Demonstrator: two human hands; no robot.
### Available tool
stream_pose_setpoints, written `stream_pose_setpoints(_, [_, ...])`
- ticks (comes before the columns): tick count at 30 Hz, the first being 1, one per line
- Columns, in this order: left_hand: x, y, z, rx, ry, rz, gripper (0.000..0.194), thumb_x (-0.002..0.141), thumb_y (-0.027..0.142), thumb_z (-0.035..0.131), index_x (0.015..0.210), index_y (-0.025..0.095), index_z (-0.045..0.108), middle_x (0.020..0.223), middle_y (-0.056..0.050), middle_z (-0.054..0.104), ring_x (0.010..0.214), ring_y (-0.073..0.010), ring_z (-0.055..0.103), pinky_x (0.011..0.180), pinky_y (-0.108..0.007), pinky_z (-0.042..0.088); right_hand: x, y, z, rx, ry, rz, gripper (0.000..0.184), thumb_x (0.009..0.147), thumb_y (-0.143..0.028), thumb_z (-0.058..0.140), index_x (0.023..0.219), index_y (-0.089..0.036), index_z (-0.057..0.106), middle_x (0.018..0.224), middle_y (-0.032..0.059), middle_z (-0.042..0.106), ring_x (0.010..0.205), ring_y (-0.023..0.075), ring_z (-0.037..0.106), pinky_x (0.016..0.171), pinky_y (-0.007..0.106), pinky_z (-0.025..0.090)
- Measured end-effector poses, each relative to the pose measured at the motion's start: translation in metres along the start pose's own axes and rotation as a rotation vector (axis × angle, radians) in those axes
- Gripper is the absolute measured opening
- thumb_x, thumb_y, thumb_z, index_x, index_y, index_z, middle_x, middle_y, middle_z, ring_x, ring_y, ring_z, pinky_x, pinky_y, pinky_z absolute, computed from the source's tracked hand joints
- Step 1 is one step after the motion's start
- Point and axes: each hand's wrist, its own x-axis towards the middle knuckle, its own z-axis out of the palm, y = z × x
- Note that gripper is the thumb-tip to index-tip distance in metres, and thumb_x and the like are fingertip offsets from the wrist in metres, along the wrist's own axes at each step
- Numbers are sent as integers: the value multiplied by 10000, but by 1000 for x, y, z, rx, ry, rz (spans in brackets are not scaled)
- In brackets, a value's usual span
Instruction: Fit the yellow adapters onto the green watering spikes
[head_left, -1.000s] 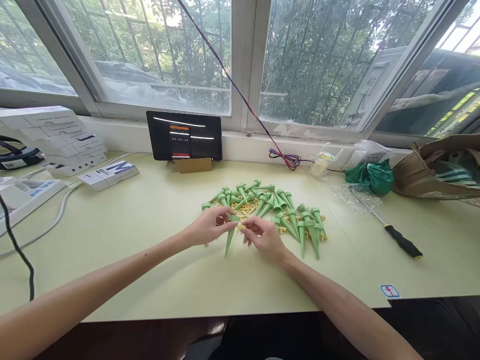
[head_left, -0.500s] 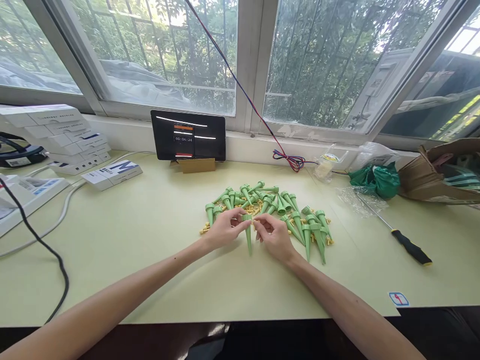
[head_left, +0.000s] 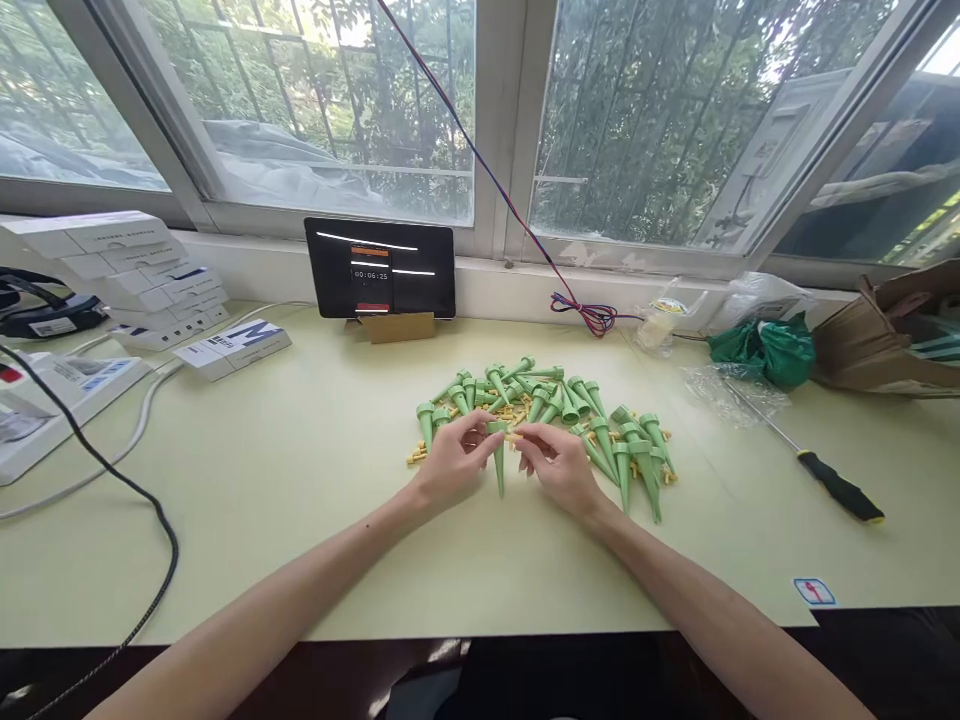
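Note:
My left hand [head_left: 450, 460] pinches the wide top of a green cone-shaped spike [head_left: 499, 462], which points down toward me just above the pale tabletop [head_left: 300, 500]. My right hand [head_left: 559, 465] is closed in a pinch on a small yellow piece [head_left: 513, 437] held against the side of the spike's top. Right behind both hands lies a pile of several more green spikes [head_left: 570, 410] mixed with scattered small yellow pieces [head_left: 416, 455].
A dark tablet [head_left: 379, 268] showing a timer leans at the window sill. White boxes [head_left: 127, 265] and a power strip [head_left: 52, 395] with cables sit at the left. A screwdriver [head_left: 817, 470], plastic bags [head_left: 761, 345] and a cardboard box [head_left: 885, 340] lie at the right.
The spike has turned from slanting left to pointing nearly straight toward me. My right fingers brought the yellow piece up against its top. The view drifted slightly.

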Motion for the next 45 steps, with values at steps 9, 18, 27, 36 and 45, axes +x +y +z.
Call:
stream_pose_setpoints(9, [-3, 4, -13, 54, 65, 83, 256, 919, 398, 611, 1081, 204, 564, 613, 61, 521, 482, -104, 539, 497, -230, 446, 15, 2, 6, -97, -14, -149, 175, 976, -347, 534, 1000, -197, 620, 744, 13, 639, 602, 132, 628, 619, 262, 546])
stream_pose_setpoints(18, [-2, 8, -13, -26, 105, 44, 269, 944, 424, 565, 1100, 213, 509, 582, 83, 477, 453, -94, 535, 453, -199, 408, 24, -4, 11, -241, -29, -243, 220, 1001, -371, 476, 926, -208, 603, 799, 40, 642, 666, 150, 610, 673, 276, 517])
stream_pose_setpoints(27, [-10, 12, -14, 108, 31, 115, 313, 943, 379, 571, 1208, 224, 511, 734, 44, 492, 529, -86, 504, 524, -224, 457, 11, 5, 8, -297, 6, -349, 144, 1007, -274, 482, 997, -226, 617, 865, 56, 665, 748, 170, 633, 724, 303, 521])
stream_pose_setpoints(36, [-10, 13, -15, 117, -7, 58, 371, 934, 405, 569, 1264, 242, 527, 782, 31, 479, 547, -92, 504, 528, -231, 451, 8, 5, 9, -242, -13, -284, 190, 1018, -310, 456, 1001, -225, 626, 868, 55, 651, 714, 161, 626, 661, 291, 528])
stream_pose_setpoints(45, [-13, 12, -12, 35, -21, -27, 399, 914, 422, 597, 1265, 239, 546, 761, 23, 511, 542, -102, 528, 524, -237, 470, 9, 2, 5, -312, -57, -178, 260, 1015, -372, 467, 895, -201, 622, 754, 33, 644, 655, 159, 597, 661, 287, 481])
